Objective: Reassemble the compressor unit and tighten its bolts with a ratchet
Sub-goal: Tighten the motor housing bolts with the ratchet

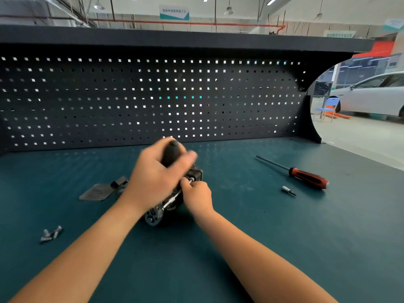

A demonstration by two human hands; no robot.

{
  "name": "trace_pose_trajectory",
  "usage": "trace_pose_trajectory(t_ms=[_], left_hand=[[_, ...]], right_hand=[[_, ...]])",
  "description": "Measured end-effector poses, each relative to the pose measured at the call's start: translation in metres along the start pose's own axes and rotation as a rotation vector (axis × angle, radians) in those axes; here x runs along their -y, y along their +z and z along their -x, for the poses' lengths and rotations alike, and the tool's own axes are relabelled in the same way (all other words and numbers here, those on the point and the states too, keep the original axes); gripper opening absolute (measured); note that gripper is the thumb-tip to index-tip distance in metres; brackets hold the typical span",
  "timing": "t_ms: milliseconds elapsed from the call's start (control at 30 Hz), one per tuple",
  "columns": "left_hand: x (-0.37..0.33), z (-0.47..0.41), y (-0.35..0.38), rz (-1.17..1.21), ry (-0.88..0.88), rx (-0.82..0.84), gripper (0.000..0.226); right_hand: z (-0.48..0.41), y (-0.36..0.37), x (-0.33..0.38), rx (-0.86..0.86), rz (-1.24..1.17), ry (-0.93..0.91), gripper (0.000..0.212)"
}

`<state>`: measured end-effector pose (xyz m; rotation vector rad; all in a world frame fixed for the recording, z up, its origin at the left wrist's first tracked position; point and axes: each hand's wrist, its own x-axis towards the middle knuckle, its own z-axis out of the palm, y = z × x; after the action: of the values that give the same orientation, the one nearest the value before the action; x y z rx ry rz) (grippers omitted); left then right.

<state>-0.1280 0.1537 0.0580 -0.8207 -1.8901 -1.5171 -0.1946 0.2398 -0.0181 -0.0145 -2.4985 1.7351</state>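
Compressor unit [153, 217] sits central on the bench [273, 226], left hand [153, 176] gripping the ratchet [171, 153] by its black handle, right hand [199, 197] pinching a silver fitting [190, 180] on it.

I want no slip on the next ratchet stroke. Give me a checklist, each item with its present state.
1. Left hand grips the ratchet: ok.
2. Right hand pinches a metal part on the compressor: ok.
3. Tool seated square on a bolt: cannot tell; fingers and blur hide it.
4. Compressor rests on the bench: ok.
5. All bolts fitted: not ok; loose bolts lie at the left.
6. Screwdriver out of the way: ok, off to the right.
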Motion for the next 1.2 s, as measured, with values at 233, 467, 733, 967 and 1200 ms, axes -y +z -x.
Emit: trace_pose_trajectory(t_ms=[233,467,733,967,1200], left_hand=[[0.033,-0.014,-0.047,0.508,-0.479,-0.541,0.032],[0.026,-0.015,-0.040,0.405,-0.400,-0.492,0.032],[-0.006,0.018,0.016,-0.500,0.380,0.263,0.028],[0.001,-0.003,-0.006,-0.064,-0.001,-0.108,0.019],[0.039,-0.013,-0.047,0.532,-0.599,-0.718,0.028]], right_hand=[[0.001,0.003,0.002,-0.094,-0.099,-0.007,0.051],[-0.002,0.000,0.001,-0.054,-0.124,0.039,0.051],[-0.003,0.004,-0.010,0.025,-0.086,-0.140,0.022],[-0.005,0.003,-0.003,-0.046,-0.031,0.018,0.041],[-0.002,0.004,0.002,-0.056,-0.063,0.017,0.046]])
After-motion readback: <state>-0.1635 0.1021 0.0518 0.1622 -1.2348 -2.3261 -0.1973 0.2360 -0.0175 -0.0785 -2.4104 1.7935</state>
